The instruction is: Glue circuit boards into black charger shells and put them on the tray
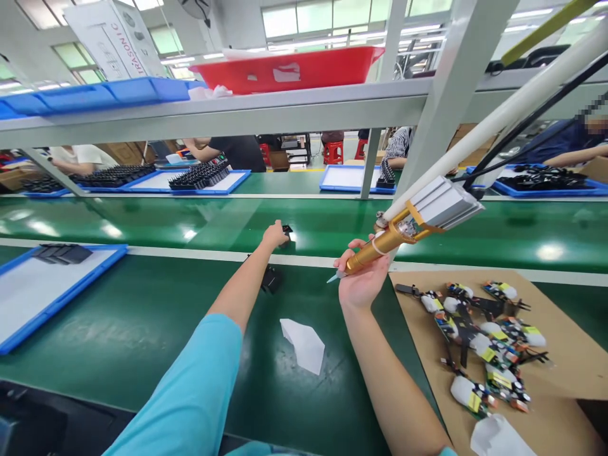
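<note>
My left hand [273,237] reaches out over the green conveyor belt, its fingers closed on a small black plastic part [286,234]. Part of that piece is hidden behind the fingers. My right hand [365,278] is wrapped around a gold-coloured glue dispenser [373,253], whose pale blue nozzle tip points down to the left. Under my left forearm lies another black plastic case [271,279], partly covered by the arm. A crumpled white paper [304,346] rests on the green tabletop between my arms.
On the right, cardboard [565,329] bears several circuit boards [498,345] with white and yellow parts. A blue-rimmed tray [102,271] with black cases stands left. Overhead runs a shelf [294,114] with a red bin [304,69]; a white pole [503,114] slants down. Other people sit across the belt.
</note>
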A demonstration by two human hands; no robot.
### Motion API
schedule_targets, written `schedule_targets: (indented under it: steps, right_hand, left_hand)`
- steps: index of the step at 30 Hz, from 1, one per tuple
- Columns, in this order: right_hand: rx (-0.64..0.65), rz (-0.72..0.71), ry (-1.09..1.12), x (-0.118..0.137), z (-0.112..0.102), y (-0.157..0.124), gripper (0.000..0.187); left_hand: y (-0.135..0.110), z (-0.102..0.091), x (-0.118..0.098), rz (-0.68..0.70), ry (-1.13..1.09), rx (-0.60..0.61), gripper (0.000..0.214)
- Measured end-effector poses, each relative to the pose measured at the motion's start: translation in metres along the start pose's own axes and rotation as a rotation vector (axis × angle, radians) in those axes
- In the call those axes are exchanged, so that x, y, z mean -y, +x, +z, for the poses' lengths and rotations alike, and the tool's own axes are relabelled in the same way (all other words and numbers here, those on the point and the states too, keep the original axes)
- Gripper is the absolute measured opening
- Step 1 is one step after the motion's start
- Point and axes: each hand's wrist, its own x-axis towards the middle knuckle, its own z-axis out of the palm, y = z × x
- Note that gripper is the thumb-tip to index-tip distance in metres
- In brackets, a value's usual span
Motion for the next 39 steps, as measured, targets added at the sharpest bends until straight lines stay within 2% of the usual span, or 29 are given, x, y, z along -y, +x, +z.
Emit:
schedule_targets:
  steps: [3, 8, 10, 12, 14, 18, 20, 24, 27, 33, 36, 39]
  right_hand:
    - [0.005, -0.008, 0.001, 0.0, 0.0, 0.0, 0.033]
    - [0.01, -0.012, -0.023, -0.001, 0.0, 0.001, 0.033]
    - [0.014, -0.015, -0.031, -0.001, 0.0, 0.001, 0.033]
    - [0.014, -0.015, -0.033, -0.001, 0.0, 0.0, 0.034]
    - [0.015, -0.012, -0.027, -0.001, -0.001, 0.0, 0.034]
    - [0.019, -0.005, -0.029, -0.001, 0.0, -0.001, 0.035]
    - [0.018, -0.004, -0.036, -0.001, 0.0, -0.002, 0.036]
    - [0.027, -0.01, -0.033, 0.0, 0.002, -0.002, 0.035]
    - [0.028, -0.018, -0.043, 0.0, 0.003, -0.003, 0.036]
    - [0.013, -0.021, -0.084, 0.0, 0.004, -0.004, 0.039]
    - [0.01, -0.019, -0.097, 0.0, 0.005, -0.004, 0.041]
    - [0.008, -0.02, -0.098, 0.001, 0.006, -0.005, 0.041]
  left_hand:
    - [-0.037, 0.008, -0.004, 0.145, -0.046, 0.029, 0.069]
    - [-0.124, 0.034, -0.002, 0.449, -0.198, 0.131, 0.067]
    - [-0.15, 0.043, 0.003, 0.47, -0.224, 0.159, 0.066]
    - [-0.163, 0.05, 0.009, 0.46, -0.254, 0.181, 0.067]
    - [-0.165, 0.054, 0.016, 0.464, -0.31, 0.237, 0.072]
    - [-0.154, 0.063, 0.025, 0.527, -0.445, 0.427, 0.085]
    - [-0.151, 0.068, 0.026, 0.541, -0.507, 0.454, 0.082]
    - [-0.16, 0.072, 0.026, 0.594, -0.531, 0.291, 0.067]
    - [-0.17, 0.072, 0.025, 0.602, -0.483, 0.194, 0.063]
    - [-0.178, 0.08, 0.025, 0.51, -0.473, 0.101, 0.067]
    - [-0.179, 0.083, 0.026, 0.468, -0.476, 0.095, 0.07]
    - [-0.179, 0.082, 0.028, 0.457, -0.485, 0.096, 0.059]
